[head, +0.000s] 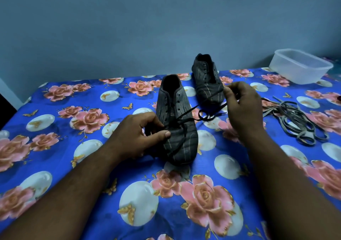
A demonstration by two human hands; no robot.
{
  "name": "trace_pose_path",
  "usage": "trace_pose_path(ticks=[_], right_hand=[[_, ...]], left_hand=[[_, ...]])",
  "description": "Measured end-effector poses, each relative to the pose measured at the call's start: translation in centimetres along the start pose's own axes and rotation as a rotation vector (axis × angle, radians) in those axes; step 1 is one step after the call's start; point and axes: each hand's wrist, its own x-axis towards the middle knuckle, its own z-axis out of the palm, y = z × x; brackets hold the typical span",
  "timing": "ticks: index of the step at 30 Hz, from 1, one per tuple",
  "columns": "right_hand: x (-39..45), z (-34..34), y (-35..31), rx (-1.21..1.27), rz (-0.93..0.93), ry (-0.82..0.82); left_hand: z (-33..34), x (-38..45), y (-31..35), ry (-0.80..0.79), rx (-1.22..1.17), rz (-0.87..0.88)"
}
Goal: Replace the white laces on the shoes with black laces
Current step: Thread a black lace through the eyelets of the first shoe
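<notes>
A dark striped shoe (180, 144) stands on the flowered sheet with its toe toward me. A black lace (186, 115) runs through its lowest eyelets. My left hand (140, 131) grips the shoe's left side, thumb on the toe cap, fingers curled at the lace end there. My right hand (241, 107) pinches the lace's other end, which is drawn out to the right. The second shoe (207, 77) stands behind, with no lace in its eyelets. A tangle of removed pale laces (297, 121) lies to the right.
A blue sheet with pink roses (92, 114) covers the surface. A translucent plastic tub (300, 65) sits at the back right corner. A blue-grey wall rises directly behind the shoes.
</notes>
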Motion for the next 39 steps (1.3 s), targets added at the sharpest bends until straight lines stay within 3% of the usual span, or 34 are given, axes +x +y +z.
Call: trace_pose_path(ticks=[3,8,12,17,21,23,25,28,31,39], right_hand=[[-0.4,0.5,-0.1,-0.109,-0.034,-0.090],[-2.1,1.3,-2.9,-0.099,-0.376,-0.374],[-3.0,2.1,-3.2,-0.178,-0.407,-0.455],[-2.5,2.2,-2.9,-0.122,-0.383,-0.338],[-1.0,1.0,-1.6,-0.004,-0.106,0.016],[-1.0,0.7,-1.2,-0.025,-0.048,0.063],[-1.3,0.9,-1.3,0.062,-0.056,-0.053],[-2.0,1.3,-2.0,0.190,-0.200,-0.375],[-2.0,1.6,-2.1,0.066,-0.428,-0.558],[-2.1,1.7,-1.9,-0.111,-0.526,-0.444]], left_hand=[[0.1,0.0,-0.1,-0.020,-0.059,-0.018],[0.1,-0.1,-0.1,-0.021,-0.073,-0.026],[0.0,-0.1,0.0,-0.021,-0.071,-0.021],[0.1,-0.1,0.0,-0.019,-0.064,-0.026],[0.1,-0.1,-0.1,-0.027,-0.090,-0.038],[0.2,-0.1,-0.2,-0.033,-0.103,-0.049],[0.2,-0.1,-0.2,-0.036,-0.111,-0.051],[0.2,-0.1,-0.3,-0.046,-0.123,-0.055],[0.2,-0.1,-0.3,-0.048,-0.128,-0.053],[0.4,0.0,-0.3,-0.049,-0.118,-0.064]])
